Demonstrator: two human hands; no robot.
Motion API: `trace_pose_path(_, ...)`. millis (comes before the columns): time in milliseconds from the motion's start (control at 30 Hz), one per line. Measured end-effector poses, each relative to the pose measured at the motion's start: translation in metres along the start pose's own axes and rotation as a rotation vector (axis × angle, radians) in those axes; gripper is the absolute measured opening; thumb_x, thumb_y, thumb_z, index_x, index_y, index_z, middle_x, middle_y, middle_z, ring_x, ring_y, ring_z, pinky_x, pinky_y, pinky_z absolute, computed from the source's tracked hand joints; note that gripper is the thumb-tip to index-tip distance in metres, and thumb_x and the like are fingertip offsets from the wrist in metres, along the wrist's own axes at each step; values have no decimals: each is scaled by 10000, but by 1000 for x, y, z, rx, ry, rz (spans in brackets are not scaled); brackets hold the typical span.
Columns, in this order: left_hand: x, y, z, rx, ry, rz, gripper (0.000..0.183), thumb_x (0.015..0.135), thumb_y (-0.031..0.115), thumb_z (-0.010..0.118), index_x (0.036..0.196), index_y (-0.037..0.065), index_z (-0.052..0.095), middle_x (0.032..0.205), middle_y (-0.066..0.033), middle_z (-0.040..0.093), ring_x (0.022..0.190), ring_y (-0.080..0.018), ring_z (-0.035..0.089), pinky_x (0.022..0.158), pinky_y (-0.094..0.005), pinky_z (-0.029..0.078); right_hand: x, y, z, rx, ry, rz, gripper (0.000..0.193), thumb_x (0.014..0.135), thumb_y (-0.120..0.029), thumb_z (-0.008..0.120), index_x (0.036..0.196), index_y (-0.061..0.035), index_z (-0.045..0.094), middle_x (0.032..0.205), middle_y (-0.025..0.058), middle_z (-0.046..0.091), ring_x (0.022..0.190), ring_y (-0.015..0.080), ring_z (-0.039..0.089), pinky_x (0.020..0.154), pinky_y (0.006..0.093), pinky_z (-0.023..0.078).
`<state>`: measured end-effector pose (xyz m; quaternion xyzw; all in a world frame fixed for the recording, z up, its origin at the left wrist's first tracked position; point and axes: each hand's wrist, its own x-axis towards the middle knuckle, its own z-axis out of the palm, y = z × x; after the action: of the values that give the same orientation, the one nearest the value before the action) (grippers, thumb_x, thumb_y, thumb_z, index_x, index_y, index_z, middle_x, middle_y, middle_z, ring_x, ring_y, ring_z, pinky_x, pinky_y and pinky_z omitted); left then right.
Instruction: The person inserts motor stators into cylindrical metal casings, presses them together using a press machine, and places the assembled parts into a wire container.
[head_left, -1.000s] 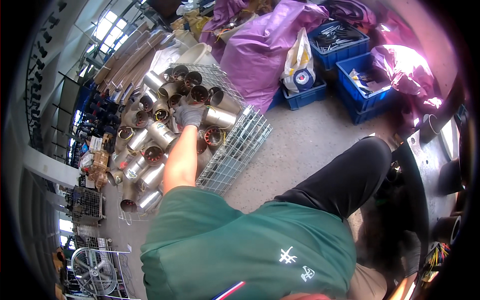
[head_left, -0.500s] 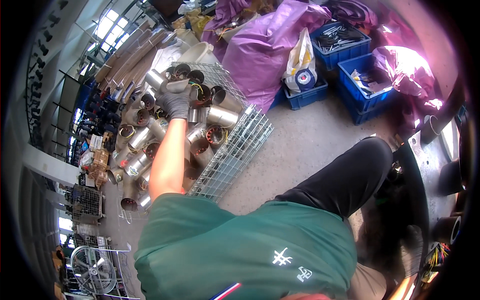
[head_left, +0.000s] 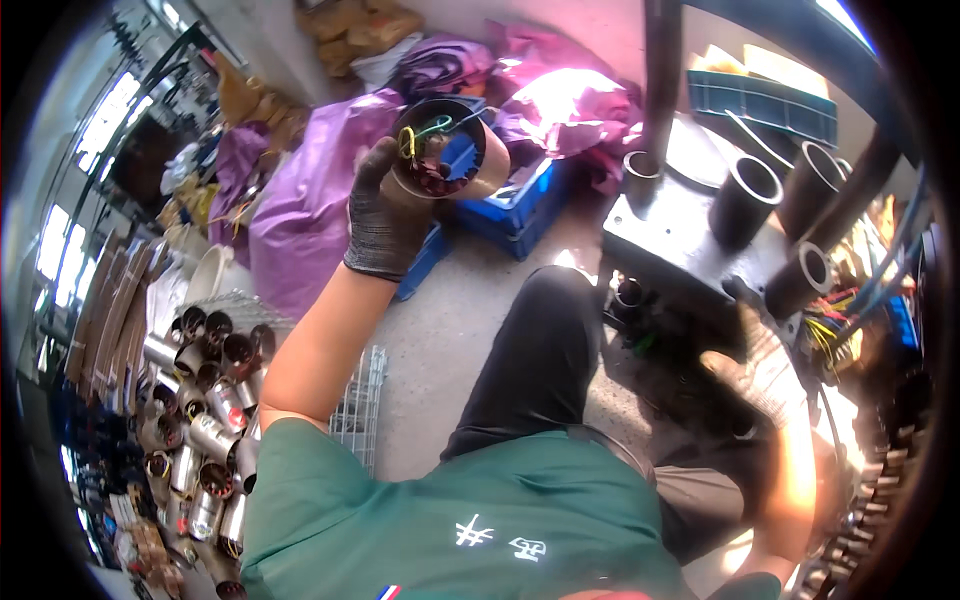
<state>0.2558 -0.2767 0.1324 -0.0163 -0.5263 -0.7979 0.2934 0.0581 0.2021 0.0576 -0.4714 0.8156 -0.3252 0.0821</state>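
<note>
One gloved left hand (head_left: 385, 215) has its fingers clenched around a motor stator (head_left: 447, 150), raised at twelve o'clock above the blue crate (head_left: 520, 205). Right hand (head_left: 770, 370), at three o'clock, is blurred: cannot tell its grip. More stators (head_left: 205, 400) lie at nine o'clock.

Left hand (head_left: 385, 215) in dark knit cloth glove, matt, grips a dull metal motor cylinder (head_left: 447, 150) with coppery windings and glossy plastic-coated wires; behind it, shiny purple plastic sheeting (head_left: 300, 210) and a smooth blue plastic crate (head_left: 510, 205) on rough concrete floor (head_left: 450, 330).
</note>
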Motion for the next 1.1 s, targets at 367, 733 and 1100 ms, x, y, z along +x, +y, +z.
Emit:
trace_pose_path(367,34,-256,271,-617,-297,-701,810,921,587,579,1541,80,461,1511,-181,535,1428,-357,486,1231,-537,350,-15,43,1,1058,503,152,1056,868,-316,877,1672,-120,221,1571,169,458,1428,282,487,1163,424,456)
trace_pose_path(733,9,-288,276,-1060,-285,-1186,1063,847,814,577,1598,94,358,1554,-202,453,1425,-406,442,1209,-566,368,-10,67,4,1128,553,159,1177,736,-493,923,1671,-224,263,1578,142,455,1445,347,474,1213,495,415)
trace_pose_path(1100,48,-305,258,-949,-314,-1086,1135,879,943,343,1583,53,346,1503,-256,464,1341,-466,506,1114,-623,431,41,27,-37,1156,792,271,850,738,-370,845,1427,7,521,1349,220,611,1279,379,602,1077,511,539)
